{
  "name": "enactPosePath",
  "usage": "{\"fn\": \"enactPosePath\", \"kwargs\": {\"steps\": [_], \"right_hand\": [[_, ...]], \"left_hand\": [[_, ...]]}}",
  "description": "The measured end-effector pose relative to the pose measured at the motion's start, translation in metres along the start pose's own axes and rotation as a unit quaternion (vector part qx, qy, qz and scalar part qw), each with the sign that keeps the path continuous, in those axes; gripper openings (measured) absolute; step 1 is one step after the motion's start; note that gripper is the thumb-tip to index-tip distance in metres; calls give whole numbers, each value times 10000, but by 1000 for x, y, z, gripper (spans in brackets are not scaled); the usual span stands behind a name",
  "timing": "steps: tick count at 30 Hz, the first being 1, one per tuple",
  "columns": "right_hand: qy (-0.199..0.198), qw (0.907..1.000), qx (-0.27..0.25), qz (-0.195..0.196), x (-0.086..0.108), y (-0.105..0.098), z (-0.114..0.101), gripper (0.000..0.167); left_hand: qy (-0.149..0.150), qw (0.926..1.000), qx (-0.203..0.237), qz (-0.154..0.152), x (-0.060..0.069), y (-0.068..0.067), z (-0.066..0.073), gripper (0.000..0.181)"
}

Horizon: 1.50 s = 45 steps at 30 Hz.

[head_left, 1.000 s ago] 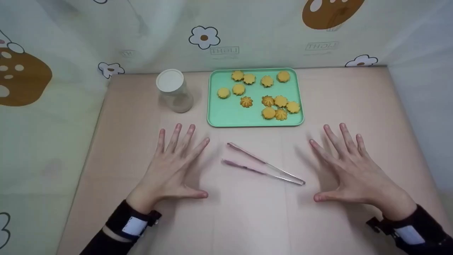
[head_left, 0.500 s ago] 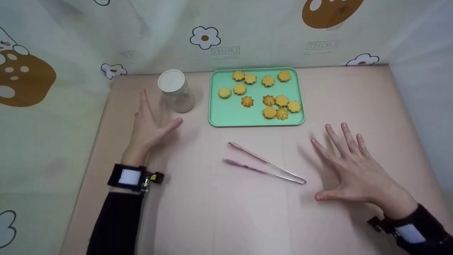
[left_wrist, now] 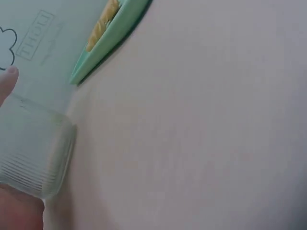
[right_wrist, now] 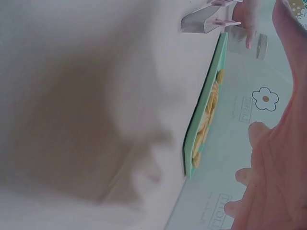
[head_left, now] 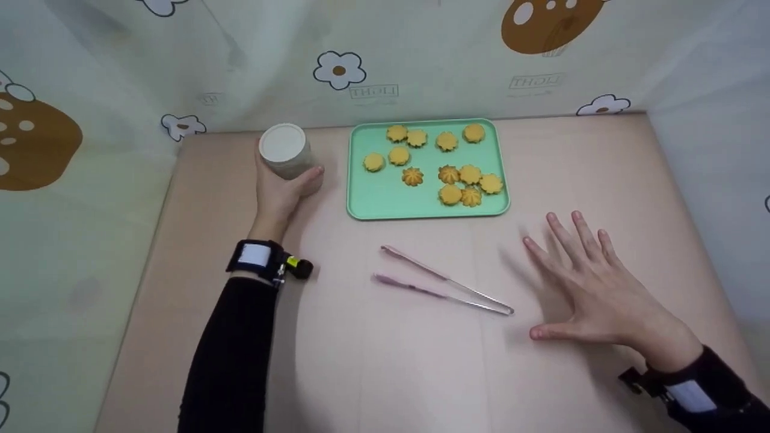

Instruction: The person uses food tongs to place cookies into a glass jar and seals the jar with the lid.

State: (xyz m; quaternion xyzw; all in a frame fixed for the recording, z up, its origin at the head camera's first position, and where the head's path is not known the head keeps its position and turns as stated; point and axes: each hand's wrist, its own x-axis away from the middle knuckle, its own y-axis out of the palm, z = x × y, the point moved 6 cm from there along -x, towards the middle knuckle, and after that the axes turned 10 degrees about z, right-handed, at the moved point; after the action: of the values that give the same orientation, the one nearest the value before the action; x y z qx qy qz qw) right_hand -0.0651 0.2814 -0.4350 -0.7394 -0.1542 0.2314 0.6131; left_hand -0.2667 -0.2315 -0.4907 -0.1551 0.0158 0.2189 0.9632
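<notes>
You have the jar (head_left: 295, 167) near the far left corner of the bench (head_left: 421, 373), just beyond the left edge of the green tray (head_left: 379, 201) and well apart from the tongs (head_left: 411, 287). It appears upright, white lid (head_left: 283, 142) uppermost; your hand hides whether its base bears on the bench.

Your left hand (head_left: 280, 195) grips the body, thumb on the side toward the tray, fingers round the opposite side. Your right hand (head_left: 601, 294) is spread, holding nothing, off the tray's near right corner.

Handling, as judged: the clear wall looks stiff and probably light for its bulk; glass or plastic cannot be determined, so treat it as breakable. Fine parallel lines low on the wall, seen from the left wrist, may be ribs offering some purchase; the smooth wall above could slip. You should keep hold at mid-body, with thumb and fingers opposed. Avoid lifting by the lid: how firmly it is seated cannot be told. Press evenly rather than hard.
</notes>
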Motion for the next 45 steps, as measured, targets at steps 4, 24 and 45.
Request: {"fn": "enactPosePath", "kwargs": {"steps": [4, 24, 45], "right_hand": [[-34, 10000, 7, 5, 1, -2, 1, 136], [96, 9999, -86, 35, -7, -9, 2, 134], [491, 9777, -1669, 1179, -92, -57, -60, 105]], "left_hand": [[-60, 9989, 440, 123, 0, 8, -2, 118], [692, 9880, 1370, -163, 64, 5, 53, 97], [2803, 9490, 382, -1389, 188, 60, 117, 90]]}}
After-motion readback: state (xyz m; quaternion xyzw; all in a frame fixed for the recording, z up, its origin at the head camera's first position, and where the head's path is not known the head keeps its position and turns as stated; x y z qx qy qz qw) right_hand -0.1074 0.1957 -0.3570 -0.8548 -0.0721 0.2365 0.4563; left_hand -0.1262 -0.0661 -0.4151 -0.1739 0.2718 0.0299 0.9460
